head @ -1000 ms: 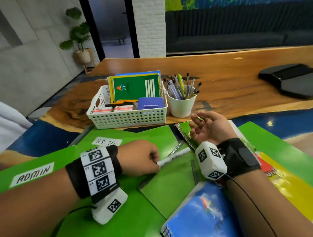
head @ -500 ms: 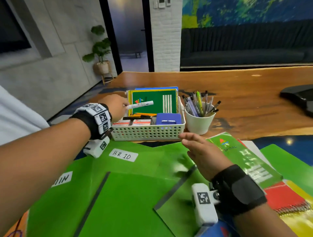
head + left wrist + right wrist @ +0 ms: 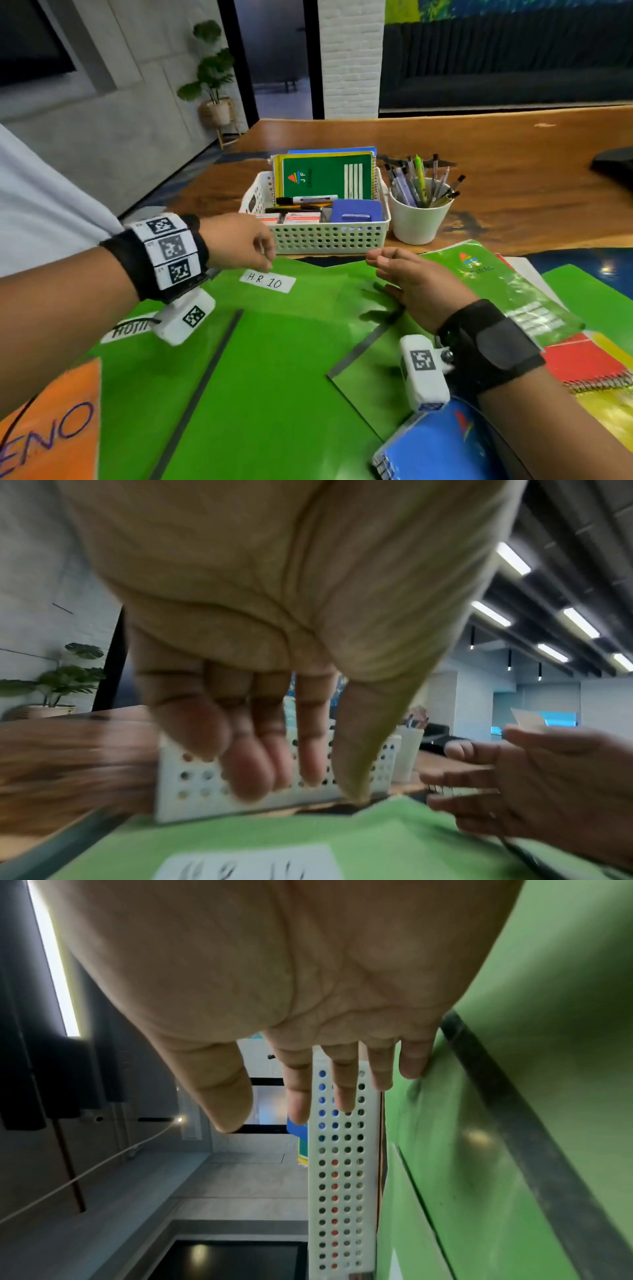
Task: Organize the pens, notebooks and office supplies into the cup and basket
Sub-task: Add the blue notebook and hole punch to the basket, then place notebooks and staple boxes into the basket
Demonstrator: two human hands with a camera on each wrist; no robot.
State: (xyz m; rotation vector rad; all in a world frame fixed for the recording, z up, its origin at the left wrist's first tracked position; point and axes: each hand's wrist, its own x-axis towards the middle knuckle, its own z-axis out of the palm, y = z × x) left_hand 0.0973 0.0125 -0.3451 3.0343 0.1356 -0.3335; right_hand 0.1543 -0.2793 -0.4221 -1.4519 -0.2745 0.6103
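Note:
A white perforated basket [image 3: 325,236] stands on the wooden table with upright notebooks [image 3: 329,176], a blue box [image 3: 356,211] and a white marker [image 3: 310,199] lying across its contents. Right of it a white cup [image 3: 418,219] is full of pens [image 3: 420,181]. My left hand [image 3: 265,255] hovers empty in front of the basket's left corner, fingers loosely bent, above the "H.R. 10" label. My right hand [image 3: 383,267] is flat and empty over the green folders; its fingers [image 3: 346,1093] are straight in the right wrist view. The basket [image 3: 192,780] shows behind my left fingers [image 3: 250,772].
Green folders [image 3: 274,377] cover the near table. A green notebook [image 3: 496,291], a red-and-yellow spiral notebook [image 3: 589,370] and a blue notebook [image 3: 442,445] lie at the right. An orange folder [image 3: 51,425] is at the near left. A dark object [image 3: 616,164] sits far right.
My left hand carried the white marker from the folders to the basket, let it go there and drew back toward me empty. My right hand turned palm-down over the folders.

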